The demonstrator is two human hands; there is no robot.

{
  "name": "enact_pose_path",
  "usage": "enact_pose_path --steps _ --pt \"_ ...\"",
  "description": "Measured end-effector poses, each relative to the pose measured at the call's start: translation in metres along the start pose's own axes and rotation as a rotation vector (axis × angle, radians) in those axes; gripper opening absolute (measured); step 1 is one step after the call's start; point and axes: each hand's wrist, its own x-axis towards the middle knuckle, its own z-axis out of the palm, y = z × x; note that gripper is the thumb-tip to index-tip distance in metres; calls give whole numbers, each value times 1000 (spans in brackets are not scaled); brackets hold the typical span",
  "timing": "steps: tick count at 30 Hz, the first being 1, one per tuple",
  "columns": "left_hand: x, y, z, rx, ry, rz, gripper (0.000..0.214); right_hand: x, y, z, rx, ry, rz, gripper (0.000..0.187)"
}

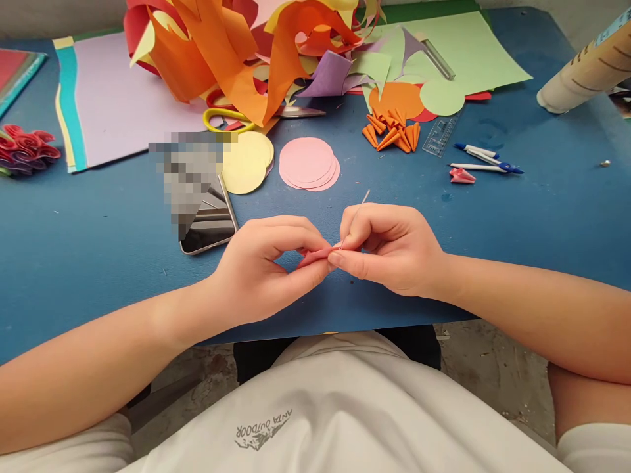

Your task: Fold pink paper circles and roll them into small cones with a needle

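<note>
My left hand [263,266] and my right hand [389,246] meet above the near edge of the blue table [89,230]. Both pinch a small folded pink paper piece [315,255] between thumb and fingers. A thin stick [361,200] also rises from the fingers of my right hand. Just beyond my hands lie a stack of pink paper circles [308,163] and yellow paper circles [246,162]. A finished pink paper cone [461,175] rests to the right.
A phone [210,226] lies left of my hands. Orange paper cones [393,131], a clear ruler [440,136], pens [486,161], yellow-handled scissors [231,120], piled paper scraps [246,52], coloured sheets [123,98] and a roll [586,66] fill the far side.
</note>
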Motion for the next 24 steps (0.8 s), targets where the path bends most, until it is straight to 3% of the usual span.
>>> enact_pose_path --steps 4,10,17,24 --pt "1 2 0 -26 -8 -73 14 1 1 0 10 13 32 25" --pt "3 3 -1 -74 21 -168 18 1 0 -4 -119 -4 -78 2" --pt "4 4 1 -125 17 -275 14 0 -2 -2 -256 4 -98 5" --pt "2 3 6 -189 2 -343 13 -2 0 3 -186 103 0 6"
